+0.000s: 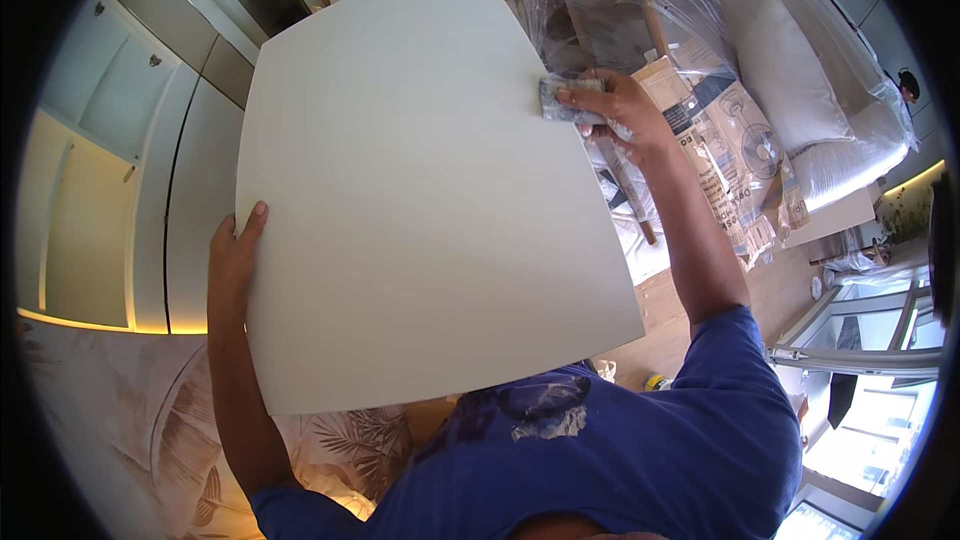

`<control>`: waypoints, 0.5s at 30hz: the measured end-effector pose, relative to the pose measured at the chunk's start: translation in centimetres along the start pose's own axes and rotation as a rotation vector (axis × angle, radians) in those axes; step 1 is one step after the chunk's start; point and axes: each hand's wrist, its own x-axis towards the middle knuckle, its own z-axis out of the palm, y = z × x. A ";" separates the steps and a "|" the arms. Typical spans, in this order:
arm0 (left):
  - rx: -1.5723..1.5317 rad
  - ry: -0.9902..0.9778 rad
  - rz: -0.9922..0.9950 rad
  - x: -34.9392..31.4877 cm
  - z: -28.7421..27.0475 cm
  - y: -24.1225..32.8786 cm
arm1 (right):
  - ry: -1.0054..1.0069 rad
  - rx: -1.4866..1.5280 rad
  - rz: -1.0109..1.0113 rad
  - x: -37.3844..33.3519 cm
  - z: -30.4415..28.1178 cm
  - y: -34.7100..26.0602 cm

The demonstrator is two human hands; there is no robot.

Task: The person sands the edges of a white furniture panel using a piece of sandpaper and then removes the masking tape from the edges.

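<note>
A large plain white panel (420,180) is held up in front of my chest, its broad face toward me. My left hand (236,252) grips its left edge, with the thumb on the face and the other fingers partly hidden behind it. At the upper right edge, my right hand (622,112) is closed on a folded, mottled grey cloth (572,100). The cloth rests against that edge and overlaps the face slightly. Whether any right fingers touch the panel itself is hidden.
Right of the panel are a flattened cardboard box (725,145), plastic-wrapped furniture (640,5) and a wrapped white cushion (795,70). Pale cabinets (200,190) with lit shelves stand at the left. A leaf-patterned surface (130,410) shows at the lower left, and wooden floor (690,320) at the right.
</note>
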 end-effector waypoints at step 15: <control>0.011 0.054 -0.013 -0.6 -0.2 -0.2 | -0.131 0.175 0.057 31.5 2.1 -2.9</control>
